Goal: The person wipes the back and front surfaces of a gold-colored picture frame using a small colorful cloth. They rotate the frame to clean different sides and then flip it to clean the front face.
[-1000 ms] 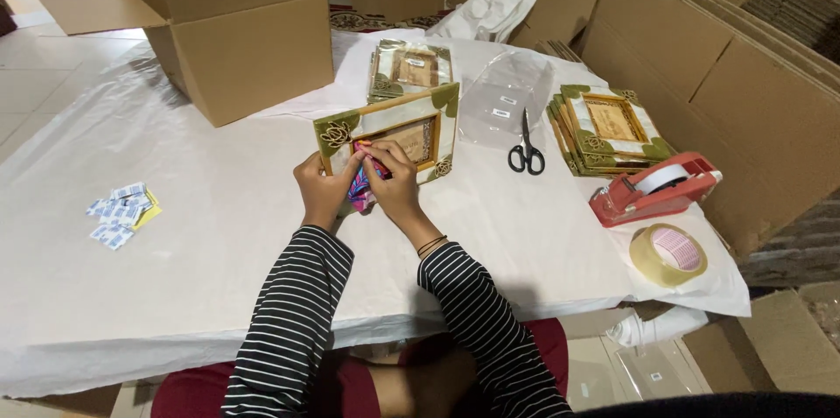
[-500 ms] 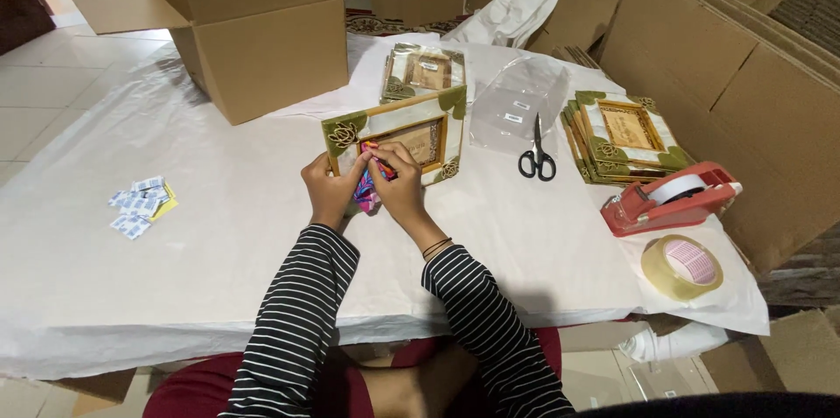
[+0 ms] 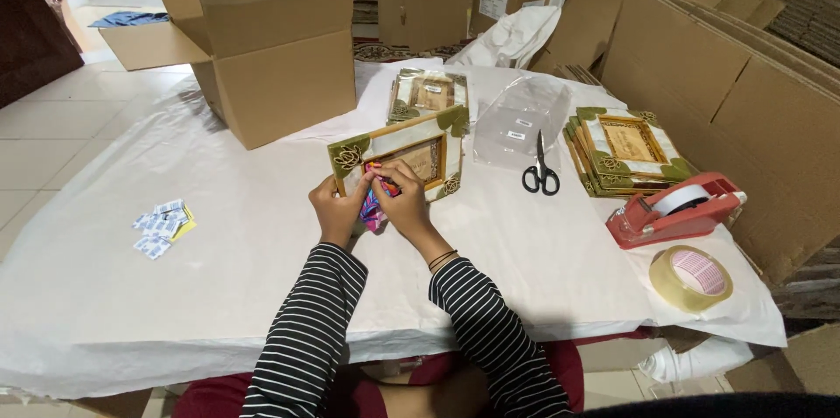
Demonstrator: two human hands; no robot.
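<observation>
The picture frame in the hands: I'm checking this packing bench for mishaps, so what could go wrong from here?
1. The picture frame is tilted up on its lower edge, steadied only by the left hand and right hand, which also work a small colourful packet; it could tip flat.
2. The scissors lie on the clear plastic bags close to the right arm; a sweep might knock them.
3. The tape roll sits near the table's corner and might roll off.

A: What's along the table's [image 3: 219, 295] right edge?
B: Stack of frames [image 3: 626, 151], red tape dispenser [image 3: 674, 210], tape roll [image 3: 690, 277] at the near corner.
A: Elsewhere?
B: Scissors [image 3: 542, 172] mid-table, open cardboard box [image 3: 258, 42] far left, small packets [image 3: 162, 227] near left.
</observation>
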